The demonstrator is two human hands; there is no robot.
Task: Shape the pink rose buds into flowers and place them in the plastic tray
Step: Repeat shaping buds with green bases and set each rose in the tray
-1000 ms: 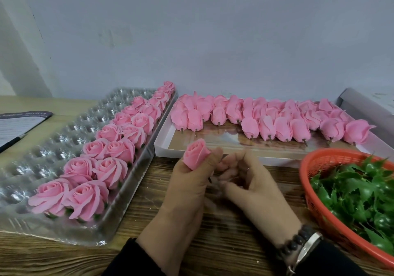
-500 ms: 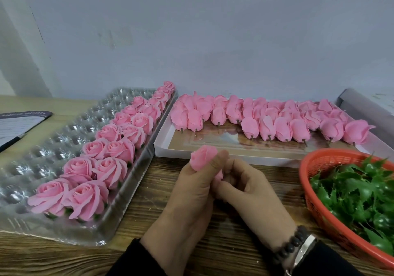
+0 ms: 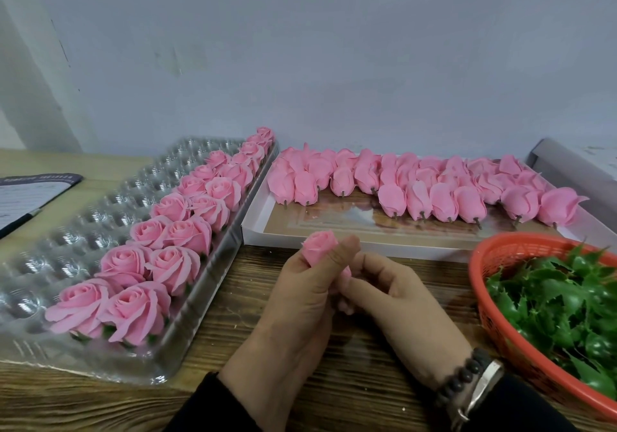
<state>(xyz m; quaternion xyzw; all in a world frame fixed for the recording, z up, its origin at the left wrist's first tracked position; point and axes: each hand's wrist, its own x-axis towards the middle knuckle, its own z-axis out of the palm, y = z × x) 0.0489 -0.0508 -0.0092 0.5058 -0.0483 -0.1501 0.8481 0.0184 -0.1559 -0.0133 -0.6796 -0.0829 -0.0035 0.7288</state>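
My left hand (image 3: 300,291) grips a pink rose bud (image 3: 319,246) in the middle of the table; the thumb lies across its side and only the bud's top shows. My right hand (image 3: 394,301) meets it from the right, its curled fingers at the bud's lower petals. A clear plastic tray (image 3: 66,231) on the left holds two rows of opened pink roses (image 3: 182,231) along its right side. Behind my hands, a white flat box (image 3: 334,231) carries several unshaped pink buds (image 3: 434,198) lying with their stubs toward me.
An orange basket (image 3: 494,311) of green leaf calyxes (image 3: 567,301) stands at the right edge. A dark-edged paper with a pen (image 3: 23,198) lies far left. A grey box corner (image 3: 567,164) sits at the back right, against the wall.
The bud has sunk deeper into my left hand, with the thumb now across it. My right hand's fingers have closed in on the bud's base.
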